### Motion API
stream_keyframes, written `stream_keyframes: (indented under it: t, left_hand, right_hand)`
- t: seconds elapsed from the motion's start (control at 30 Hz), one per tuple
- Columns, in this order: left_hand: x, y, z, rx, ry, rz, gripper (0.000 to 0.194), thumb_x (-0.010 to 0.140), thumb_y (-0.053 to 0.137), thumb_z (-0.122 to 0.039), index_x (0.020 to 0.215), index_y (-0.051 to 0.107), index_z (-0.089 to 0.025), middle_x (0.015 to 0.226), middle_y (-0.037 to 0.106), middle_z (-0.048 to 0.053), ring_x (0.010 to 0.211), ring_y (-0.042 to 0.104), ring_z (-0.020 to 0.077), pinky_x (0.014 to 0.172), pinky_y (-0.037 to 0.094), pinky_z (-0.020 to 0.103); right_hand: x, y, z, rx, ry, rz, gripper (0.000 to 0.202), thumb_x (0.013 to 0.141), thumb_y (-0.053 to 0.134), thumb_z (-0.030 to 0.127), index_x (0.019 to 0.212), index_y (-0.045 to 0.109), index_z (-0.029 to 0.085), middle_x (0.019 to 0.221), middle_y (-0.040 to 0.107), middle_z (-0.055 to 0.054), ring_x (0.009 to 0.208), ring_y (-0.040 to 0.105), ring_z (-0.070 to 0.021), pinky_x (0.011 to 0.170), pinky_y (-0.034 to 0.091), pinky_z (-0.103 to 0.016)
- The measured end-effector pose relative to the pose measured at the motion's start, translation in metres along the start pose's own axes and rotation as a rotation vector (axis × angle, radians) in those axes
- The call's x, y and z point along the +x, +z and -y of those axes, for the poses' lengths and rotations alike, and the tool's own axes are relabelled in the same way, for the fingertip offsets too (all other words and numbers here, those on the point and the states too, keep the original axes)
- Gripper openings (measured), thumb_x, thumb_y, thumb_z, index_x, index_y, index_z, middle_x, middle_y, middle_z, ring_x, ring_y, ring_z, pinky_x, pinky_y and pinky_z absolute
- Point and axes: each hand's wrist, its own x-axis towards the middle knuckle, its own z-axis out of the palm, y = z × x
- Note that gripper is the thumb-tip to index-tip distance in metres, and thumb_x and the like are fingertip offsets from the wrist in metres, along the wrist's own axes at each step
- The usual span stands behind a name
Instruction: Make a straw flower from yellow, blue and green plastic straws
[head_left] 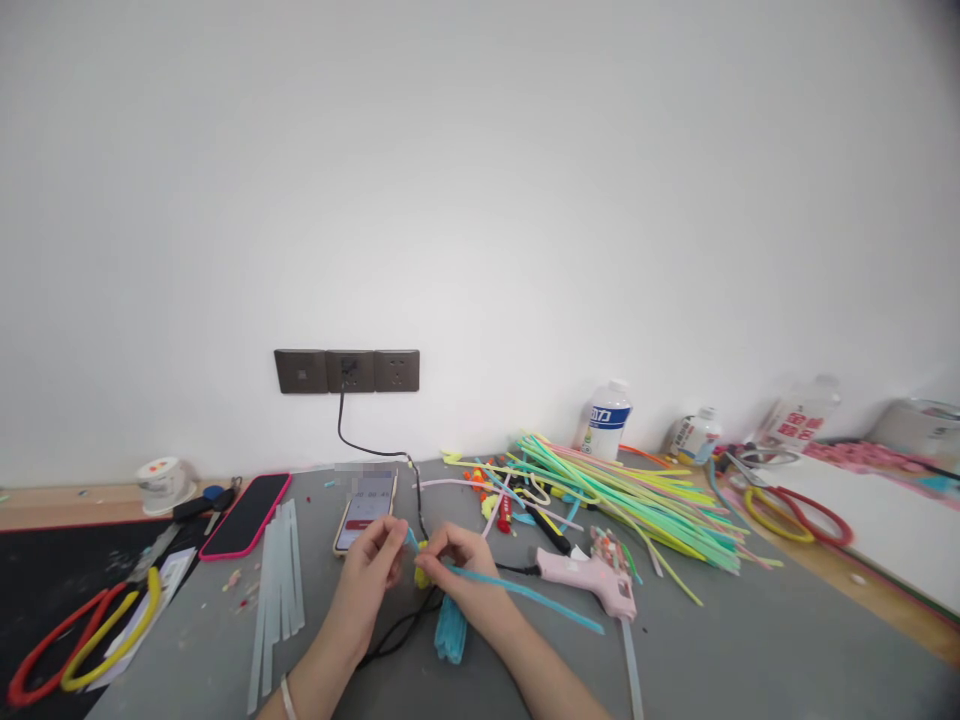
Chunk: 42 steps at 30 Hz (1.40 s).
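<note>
A light-blue pipe cleaner (536,592) runs between my two hands, its long free end stretching out to the right over the grey mat. My left hand (373,560) is closed in a pinch on its short end. The fingers of my right hand (466,568) are closed around the same pipe cleaner, beside a small yellow piece (421,568) that they partly cover. Just under my right hand a bundle of short blue pipe cleaners (451,632) hangs or lies; whether it is joined to the yellow piece is hidden.
A pink glue gun (589,580) lies to the right, before a pile of coloured pipe cleaners (637,500). Behind are a phone (366,510) and a black cable (418,490). Leftward lie glue sticks (277,590), a pink-edged phone (247,515) and scissors (112,635). White bottles (606,420) stand by the wall.
</note>
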Motion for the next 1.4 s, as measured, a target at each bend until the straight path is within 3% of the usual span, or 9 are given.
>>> stream_keyframes:
  t: [0.13, 0.23, 0.4, 0.57, 0.77, 0.93, 1.07, 1.27, 1.4]
  left_hand:
    - [-0.002, 0.0, -0.001, 0.014, 0.053, -0.073, 0.05, 0.064, 0.074, -0.062, 0.058, 0.05, -0.018, 0.05, 0.035, -0.008, 0.047, 0.03, 0.0075, 0.045, 0.026, 0.019]
    - [-0.003, 0.0, -0.001, -0.009, 0.041, -0.084, 0.05, 0.065, 0.074, -0.06, 0.057, 0.047, -0.018, 0.049, 0.035, -0.008, 0.047, 0.03, 0.0074, 0.044, 0.027, 0.018]
    - [0.005, 0.0, -0.003, -0.122, -0.067, -0.074, 0.047, 0.062, 0.073, -0.061, 0.065, 0.055, -0.018, 0.055, 0.047, -0.006, 0.044, 0.037, 0.0063, 0.039, 0.025, 0.016]
    - [0.006, 0.003, -0.003, -0.093, -0.199, 0.041, 0.052, 0.059, 0.071, -0.066, 0.07, 0.061, -0.016, 0.055, 0.05, -0.005, 0.039, 0.034, 0.0048, 0.036, 0.02, 0.016]
    - [-0.003, 0.005, 0.0, 0.124, -0.195, 0.303, 0.05, 0.063, 0.072, -0.064, 0.063, 0.055, -0.017, 0.046, 0.037, -0.01, 0.039, 0.022, 0.0039, 0.039, 0.012, 0.019]
    - [-0.003, 0.006, 0.001, 0.245, -0.143, 0.368, 0.054, 0.062, 0.07, -0.067, 0.062, 0.056, -0.016, 0.05, 0.045, -0.006, 0.04, 0.024, 0.0042, 0.041, 0.011, 0.021]
    - [0.0, 0.003, 0.003, 0.248, -0.128, 0.31, 0.055, 0.06, 0.071, -0.068, 0.06, 0.055, -0.016, 0.048, 0.045, -0.006, 0.039, 0.023, 0.0042, 0.042, 0.01, 0.022]
    - [0.006, -0.004, 0.004, 0.186, -0.045, 0.098, 0.052, 0.061, 0.072, -0.064, 0.061, 0.058, -0.014, 0.049, 0.043, -0.007, 0.043, 0.024, 0.005, 0.044, 0.013, 0.021]
    - [0.009, -0.009, 0.005, 0.083, -0.018, -0.045, 0.048, 0.059, 0.076, -0.059, 0.065, 0.062, -0.014, 0.052, 0.046, -0.007, 0.044, 0.028, 0.0054, 0.044, 0.018, 0.02]
  right_hand:
    - [-0.007, 0.006, 0.0, -0.123, -0.042, 0.075, 0.011, 0.076, 0.071, 0.028, 0.072, 0.065, 0.019, 0.067, 0.064, 0.0, 0.063, 0.059, -0.014, 0.061, 0.046, -0.025]
    - [-0.005, 0.007, -0.001, -0.025, -0.005, 0.073, 0.013, 0.076, 0.073, 0.032, 0.077, 0.068, 0.02, 0.072, 0.068, -0.001, 0.068, 0.064, -0.0164, 0.064, 0.05, -0.027]
    - [0.007, -0.003, -0.007, 0.147, 0.036, -0.194, 0.033, 0.074, 0.072, 0.052, 0.077, 0.069, 0.019, 0.067, 0.068, -0.003, 0.065, 0.065, -0.0189, 0.064, 0.052, -0.03]
    - [0.015, -0.014, -0.015, 0.212, 0.045, -0.44, 0.049, 0.078, 0.059, 0.066, 0.068, 0.061, 0.019, 0.054, 0.053, 0.002, 0.05, 0.048, -0.0133, 0.05, 0.039, -0.025]
    - [0.011, -0.013, -0.013, 0.138, 0.058, -0.326, 0.055, 0.084, 0.048, 0.069, 0.059, 0.051, 0.02, 0.048, 0.038, 0.006, 0.045, 0.037, -0.0112, 0.047, 0.029, -0.025]
    - [0.009, -0.011, -0.011, 0.12, 0.026, -0.29, 0.054, 0.086, 0.046, 0.067, 0.062, 0.052, 0.019, 0.056, 0.043, 0.004, 0.047, 0.04, -0.0108, 0.047, 0.031, -0.025]
    - [0.01, -0.012, -0.01, 0.11, -0.002, -0.327, 0.054, 0.086, 0.044, 0.068, 0.064, 0.053, 0.019, 0.056, 0.045, 0.003, 0.048, 0.041, -0.0111, 0.047, 0.032, -0.024]
    - [0.008, -0.011, -0.004, -0.047, -0.077, -0.365, 0.054, 0.085, 0.05, 0.064, 0.06, 0.059, 0.017, 0.047, 0.042, 0.005, 0.043, 0.039, -0.0105, 0.045, 0.032, -0.023]
    - [0.005, -0.008, -0.001, -0.079, -0.092, -0.279, 0.045, 0.085, 0.057, 0.053, 0.06, 0.066, 0.017, 0.044, 0.05, 0.003, 0.04, 0.046, -0.0109, 0.043, 0.036, -0.023]
